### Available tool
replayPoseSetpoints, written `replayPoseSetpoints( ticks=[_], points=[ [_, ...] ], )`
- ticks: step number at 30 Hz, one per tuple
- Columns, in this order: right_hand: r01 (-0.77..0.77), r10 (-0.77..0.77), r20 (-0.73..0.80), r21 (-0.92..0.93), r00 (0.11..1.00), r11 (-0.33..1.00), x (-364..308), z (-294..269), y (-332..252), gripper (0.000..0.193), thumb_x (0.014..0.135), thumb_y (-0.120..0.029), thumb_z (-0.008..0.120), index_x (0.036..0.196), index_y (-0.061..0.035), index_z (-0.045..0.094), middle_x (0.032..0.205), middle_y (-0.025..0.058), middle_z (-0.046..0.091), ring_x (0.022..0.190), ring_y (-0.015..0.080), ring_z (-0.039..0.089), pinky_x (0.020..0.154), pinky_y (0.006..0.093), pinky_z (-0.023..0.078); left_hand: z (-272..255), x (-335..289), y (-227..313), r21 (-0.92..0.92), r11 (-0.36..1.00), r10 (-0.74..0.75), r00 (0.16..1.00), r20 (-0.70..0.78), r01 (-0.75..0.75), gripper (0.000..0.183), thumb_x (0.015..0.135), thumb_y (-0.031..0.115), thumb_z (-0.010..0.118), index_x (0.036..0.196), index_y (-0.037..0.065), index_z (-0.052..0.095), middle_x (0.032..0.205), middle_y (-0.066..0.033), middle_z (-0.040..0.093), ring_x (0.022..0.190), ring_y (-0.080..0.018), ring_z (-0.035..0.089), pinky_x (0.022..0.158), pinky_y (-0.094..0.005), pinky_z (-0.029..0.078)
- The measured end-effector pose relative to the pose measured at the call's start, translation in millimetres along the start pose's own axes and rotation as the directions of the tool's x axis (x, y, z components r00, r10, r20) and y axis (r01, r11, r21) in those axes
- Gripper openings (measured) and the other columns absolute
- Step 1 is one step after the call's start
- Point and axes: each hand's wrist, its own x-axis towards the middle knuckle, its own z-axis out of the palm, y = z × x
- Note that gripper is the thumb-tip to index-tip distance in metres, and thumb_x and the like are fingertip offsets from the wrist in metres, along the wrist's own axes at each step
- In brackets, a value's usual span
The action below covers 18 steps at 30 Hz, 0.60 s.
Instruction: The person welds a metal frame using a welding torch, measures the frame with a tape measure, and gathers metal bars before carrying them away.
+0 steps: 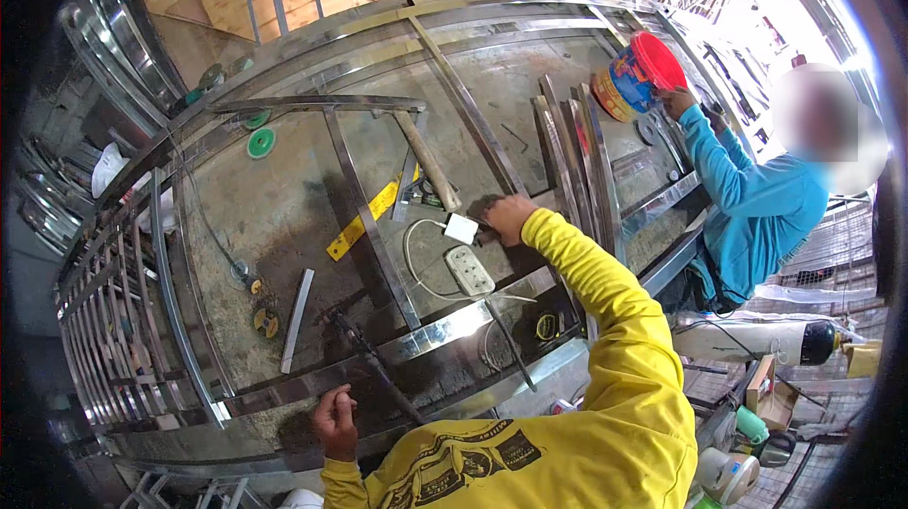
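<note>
My right hand [512,219] reaches over the metal frame in a yellow sleeve, its fingers curled down beside a white plug adapter [461,229]. What those fingers hold is hidden. A white power strip [469,271] with a cable lies just nearer, and a hammer [426,159] with a wooden handle rests beyond the adapter. Close to my body, my left hand [336,422] is raised near the frame's front edge. Its fingers are curled together, and nothing shows in them. A yellow square ruler [364,219] lies left of the hammer.
At the right, a co-worker in a blue shirt [757,197] holds a red-and-blue bucket [636,78]. Several metal bars [573,159] lie across the shiny frame [445,331]. A green disc [260,142], a loose metal strip [297,322] and a tape measure [547,326] lie around.
</note>
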Motion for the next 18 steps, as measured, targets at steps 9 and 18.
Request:
replayPoseSetpoints(
  ticks=[9, 18],
  points=[
    [0.138, -0.138, 0.054, 0.007, 0.989, 0.99, -11, 17, -31, 0.037, 0.072, -0.019, 0.078, 0.106, -0.0054, 0.07, 0.106, 0.0169, 0.072, 0.1, 0.034, 0.071, 0.082, 0.0445, 0.059, 22, 14, 11, 0.042, 0.999, 0.005, 0.994, 0.105, -0.01, 0.03, 0.101, 0.026, 0.062, 0.107, -0.001, 0.073, 0.08, -0.0084, 0.07, 0.073, -0.0132, 0.064, 0.068, -0.0297, 0.051],
    [0.342, -0.316, -0.376, 0.003, 0.871, 0.94, 94, 14, -89, 0.033, 0.07, -0.021, 0.079, 0.1, -0.0065, 0.071, 0.101, 0.0145, 0.072, 0.099, 0.0321, 0.069, 0.085, 0.0467, 0.057, 36, 30, 3, 0.059, 0.994, 0.081, 0.989, 0.121, -0.089, 0.028, 0.1, 0.024, 0.062, 0.108, 0.0, 0.073, 0.083, -0.0098, 0.071, 0.073, -0.0146, 0.065, 0.068, -0.0291, 0.051]
  ],
)
